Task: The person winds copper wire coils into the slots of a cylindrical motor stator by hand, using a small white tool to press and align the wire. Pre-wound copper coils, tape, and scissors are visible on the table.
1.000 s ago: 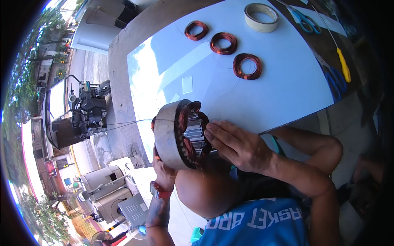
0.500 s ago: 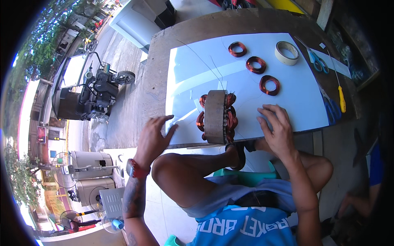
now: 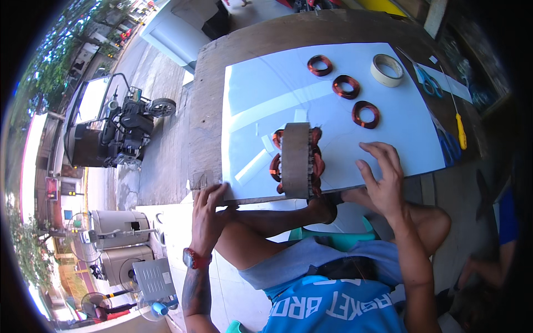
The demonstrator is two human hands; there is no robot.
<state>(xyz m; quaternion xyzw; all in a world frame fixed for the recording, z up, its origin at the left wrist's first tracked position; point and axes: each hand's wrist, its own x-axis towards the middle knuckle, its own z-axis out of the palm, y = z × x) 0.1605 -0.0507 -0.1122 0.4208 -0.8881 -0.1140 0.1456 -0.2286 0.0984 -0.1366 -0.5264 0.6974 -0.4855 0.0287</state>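
A motor stator [image 3: 296, 161] with a brown metal ring and red-brown copper windings bulging from both faces stands on its rim near the table's front edge. Neither of my hands touches it. My left hand [image 3: 208, 202] rests at the table's front edge, left of the stator, its bent fingers a little apart and nothing in them. To the right, my right hand [image 3: 384, 180] hovers by the front edge of the white sheet [image 3: 261, 72], thumb and fingers apart and empty. Three wound copper coils, a far one [image 3: 320, 65], a middle one [image 3: 346, 87] and a near one [image 3: 365, 114], lie beyond the stator.
A masking tape roll [image 3: 387, 70] sits at the sheet's far right. Beside it lie light-blue-handled scissors [image 3: 428, 83], dark-blue-handled scissors [image 3: 448, 147] and a yellow-handled screwdriver [image 3: 461, 132]. Small white strips [image 3: 252, 166] lie left of the stator. Another person's arm [image 3: 483, 272] shows at lower right.
My left hand has dropped from above the sheet to the table's front edge. My right hand has moved slightly and its fingers spread wider. Long thin wires above the stator no longer show clearly.
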